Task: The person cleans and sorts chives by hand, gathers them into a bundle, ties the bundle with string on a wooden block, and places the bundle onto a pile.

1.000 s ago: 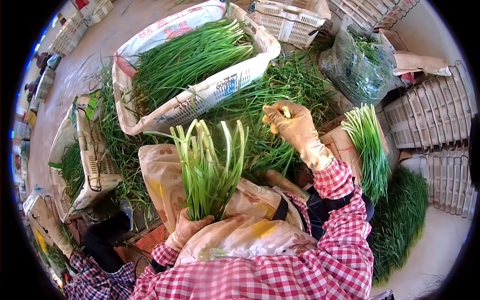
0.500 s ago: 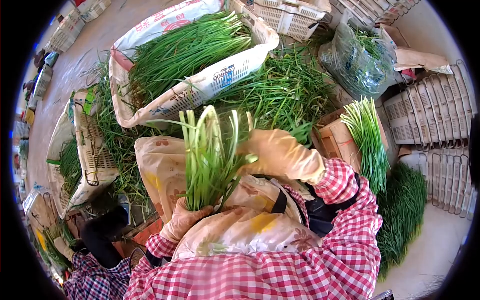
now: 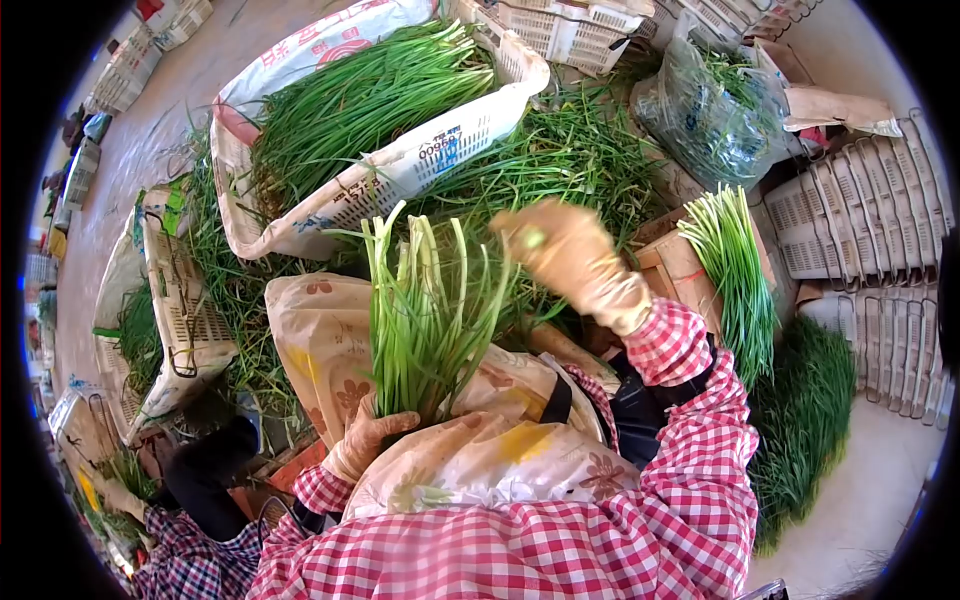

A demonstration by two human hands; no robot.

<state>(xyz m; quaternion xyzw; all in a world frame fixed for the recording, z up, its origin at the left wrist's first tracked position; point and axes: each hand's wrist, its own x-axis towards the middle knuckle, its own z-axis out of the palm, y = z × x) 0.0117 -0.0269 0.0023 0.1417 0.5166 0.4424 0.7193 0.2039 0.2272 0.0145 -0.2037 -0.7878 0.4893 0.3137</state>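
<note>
My left hand (image 3: pixel 370 438), in a tan glove, grips the leafy lower part of a bunch of green chives (image 3: pixel 418 340) over my lap. The bunch stands upright with its pale cut stems at the top. To its right, my right hand (image 3: pixel 565 255), also gloved, is raised and blurred, with its fingers curled in. A small pale-green bit (image 3: pixel 533 238) shows at its fingers, too smeared to name. A flowered apron (image 3: pixel 520 445) covers my lap beneath the bunch.
Ahead stands a white crate (image 3: pixel 430 150) full of chives, with loose leaves (image 3: pixel 590 165) heaped beside it. A neat bunch (image 3: pixel 735 280) rests on a wooden box (image 3: pixel 690 265) at right, near a larger green pile (image 3: pixel 805 430) and stacked crates (image 3: pixel 860 215). Another person's checked sleeve (image 3: pixel 190 550) is at lower left.
My right hand has moved away from the bunch, up and to the right, with the small green bit now showing at its fingers. My left hand keeps its hold almost in place.
</note>
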